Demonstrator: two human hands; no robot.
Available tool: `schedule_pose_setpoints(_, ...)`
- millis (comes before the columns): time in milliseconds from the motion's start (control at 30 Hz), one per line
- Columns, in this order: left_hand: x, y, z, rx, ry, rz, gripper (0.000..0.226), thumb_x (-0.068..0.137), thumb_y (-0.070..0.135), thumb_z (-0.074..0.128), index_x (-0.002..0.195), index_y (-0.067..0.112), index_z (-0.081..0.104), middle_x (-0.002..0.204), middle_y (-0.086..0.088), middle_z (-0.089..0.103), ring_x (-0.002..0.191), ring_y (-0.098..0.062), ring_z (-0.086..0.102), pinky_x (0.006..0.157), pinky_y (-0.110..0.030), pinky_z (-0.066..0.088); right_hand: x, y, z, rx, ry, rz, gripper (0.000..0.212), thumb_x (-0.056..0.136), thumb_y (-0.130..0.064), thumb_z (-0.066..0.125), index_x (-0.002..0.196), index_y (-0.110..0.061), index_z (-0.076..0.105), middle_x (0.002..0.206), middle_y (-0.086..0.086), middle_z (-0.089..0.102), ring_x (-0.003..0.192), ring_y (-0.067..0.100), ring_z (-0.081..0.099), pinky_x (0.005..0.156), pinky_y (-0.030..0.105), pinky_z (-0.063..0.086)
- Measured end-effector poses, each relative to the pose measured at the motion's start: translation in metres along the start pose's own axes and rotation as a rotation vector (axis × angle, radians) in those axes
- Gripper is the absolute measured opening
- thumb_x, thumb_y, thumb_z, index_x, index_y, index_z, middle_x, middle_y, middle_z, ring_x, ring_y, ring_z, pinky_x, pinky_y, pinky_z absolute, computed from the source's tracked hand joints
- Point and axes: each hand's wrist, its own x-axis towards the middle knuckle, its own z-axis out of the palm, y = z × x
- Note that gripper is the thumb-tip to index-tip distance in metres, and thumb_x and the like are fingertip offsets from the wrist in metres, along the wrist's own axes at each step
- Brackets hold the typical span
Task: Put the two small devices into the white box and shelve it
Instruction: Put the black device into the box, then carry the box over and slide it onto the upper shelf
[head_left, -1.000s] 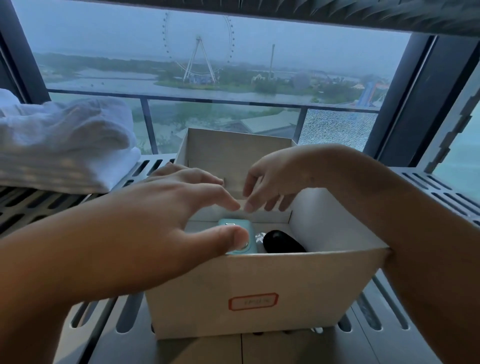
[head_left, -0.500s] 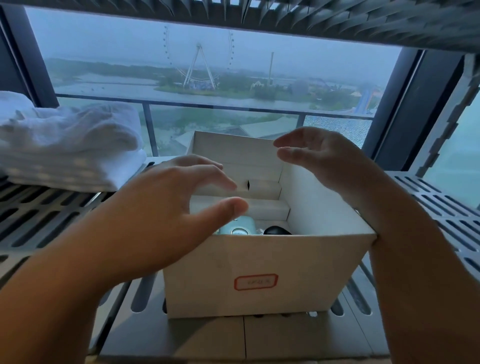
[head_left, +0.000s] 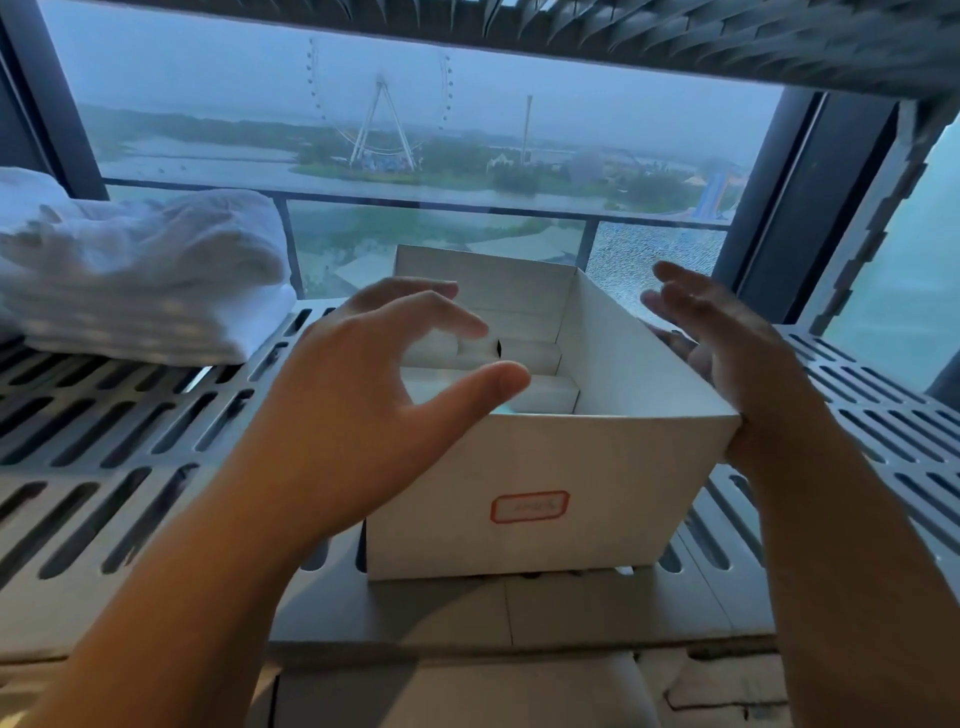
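The white box (head_left: 561, 467) stands open-topped on the slotted grey shelf (head_left: 104, 441), a red-outlined label on its front wall. A sliver of the teal device (head_left: 505, 410) shows just behind the front rim; the black device is hidden below the rim. My left hand (head_left: 374, 395) hovers at the box's left side, fingers curled and apart, holding nothing. Beside the right wall my right hand (head_left: 727, 353) is flat with spread fingers, its palm close to or touching the box's front right corner.
A folded white towel (head_left: 140, 280) lies on the shelf at the left. Another slotted shelf (head_left: 675, 36) hangs close overhead. Behind the box is a window with a railing. A dark post (head_left: 789, 208) stands at the back right. A cardboard surface (head_left: 467, 691) lies below the shelf edge.
Both hands have come out of the box and moved apart to its sides. The view has pulled back and dropped, so the devices are now mostly hidden by the front wall.
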Motion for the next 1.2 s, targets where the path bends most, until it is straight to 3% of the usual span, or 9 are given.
schedule_pose_setpoints(200, -0.02, 0.003, 0.019, -0.139, 0.272, -0.062, 0.073, 0.077, 0.076, 0.059, 0.139, 0.041, 0.044, 0.156, 0.015, 0.036, 0.136, 0.003, 0.035, 0.101, -0.014, 0.03, -0.029, 0.013, 0.001, 0.283, 0.028, 0.073, 0.072, 0.08, -0.064, 0.058, 0.143, -0.03, 0.052, 0.12, -0.005, 0.073, 0.112, 0.022, 0.071, 0.079, 0.044, 0.062)
schedule_pose_setpoints(367, -0.038, 0.012, 0.039, -0.313, 0.418, -0.201, 0.094, 0.075, 0.07, 0.07, 0.15, 0.03, 0.031, 0.152, 0.013, 0.042, 0.138, 0.005, 0.038, 0.11, -0.017, 0.034, -0.056, 0.03, 0.009, 0.195, 0.067, -0.031, 0.081, 0.078, -0.085, 0.051, 0.147, -0.042, 0.047, 0.143, -0.012, 0.056, 0.128, 0.017, 0.06, 0.099, 0.053, 0.053)
schedule_pose_setpoints(533, -0.05, 0.025, 0.045, -0.337, 0.412, -0.351, 0.12, 0.057, 0.09, 0.062, 0.155, 0.04, 0.014, 0.152, 0.017, 0.042, 0.133, -0.009, 0.048, 0.106, -0.044, 0.048, -0.074, 0.046, 0.012, 0.042, 0.052, -0.11, 0.102, 0.064, -0.079, 0.064, 0.153, -0.041, 0.033, 0.129, -0.021, 0.058, 0.108, 0.003, 0.067, 0.076, 0.025, 0.06)
schedule_pose_setpoints(633, -0.057, 0.026, 0.049, -0.326, 0.386, -0.415, 0.124, 0.054, 0.088, 0.066, 0.155, 0.043, 0.011, 0.146, 0.022, 0.039, 0.122, -0.006, 0.05, 0.1, -0.032, 0.048, -0.082, 0.055, 0.013, 0.021, 0.068, -0.095, 0.106, 0.06, -0.07, 0.075, 0.152, -0.035, 0.034, 0.128, -0.01, 0.063, 0.102, 0.009, 0.07, 0.076, 0.032, 0.062)
schedule_pose_setpoints(767, -0.064, 0.021, 0.055, -0.324, 0.359, -0.45, 0.104, 0.058, 0.078, 0.073, 0.146, 0.05, 0.025, 0.134, 0.022, 0.052, 0.112, -0.002, 0.056, 0.091, -0.028, 0.049, -0.085, 0.06, 0.018, -0.009, 0.105, -0.066, 0.094, 0.055, -0.064, 0.079, 0.137, -0.032, 0.048, 0.113, -0.009, 0.068, 0.086, -0.005, 0.069, 0.06, 0.016, 0.057)
schedule_pose_setpoints(900, -0.07, 0.011, 0.052, -0.326, 0.293, -0.429, 0.086, 0.064, 0.072, 0.076, 0.135, 0.06, 0.028, 0.111, 0.032, 0.053, 0.097, 0.012, 0.054, 0.07, -0.015, 0.045, -0.083, 0.06, 0.022, -0.01, 0.14, -0.006, 0.079, 0.051, -0.068, 0.082, 0.122, -0.046, 0.053, 0.101, -0.016, 0.071, 0.085, 0.001, 0.071, 0.061, 0.021, 0.058)
schedule_pose_setpoints(1000, -0.071, 0.002, 0.053, -0.328, 0.239, -0.428, 0.1, 0.062, 0.075, 0.074, 0.145, 0.042, 0.029, 0.116, 0.024, 0.054, 0.098, 0.006, 0.056, 0.072, -0.015, 0.045, -0.082, 0.06, 0.025, -0.028, 0.175, 0.029, 0.077, 0.049, -0.084, 0.076, 0.113, -0.05, 0.052, 0.103, -0.012, 0.071, 0.092, 0.012, 0.072, 0.065, 0.032, 0.062)
schedule_pose_setpoints(1100, -0.069, -0.005, 0.057, -0.326, 0.242, -0.434, 0.1, 0.061, 0.074, 0.076, 0.144, 0.041, 0.03, 0.121, 0.017, 0.058, 0.103, -0.003, 0.06, 0.081, -0.029, 0.053, -0.08, 0.062, 0.028, -0.03, 0.2, 0.054, 0.086, 0.045, -0.087, 0.076, 0.118, -0.05, 0.052, 0.111, -0.006, 0.07, 0.099, 0.022, 0.071, 0.079, 0.05, 0.062)
schedule_pose_setpoints(1200, -0.067, -0.004, 0.062, -0.334, 0.29, -0.45, 0.097, 0.056, 0.073, 0.079, 0.138, 0.043, 0.036, 0.113, 0.025, 0.058, 0.101, 0.002, 0.06, 0.077, -0.023, 0.05, -0.076, 0.06, 0.034, -0.076, 0.245, 0.066, 0.101, 0.042, -0.081, 0.079, 0.129, -0.04, 0.049, 0.115, -0.003, 0.069, 0.102, 0.025, 0.069, 0.086, 0.053, 0.059)
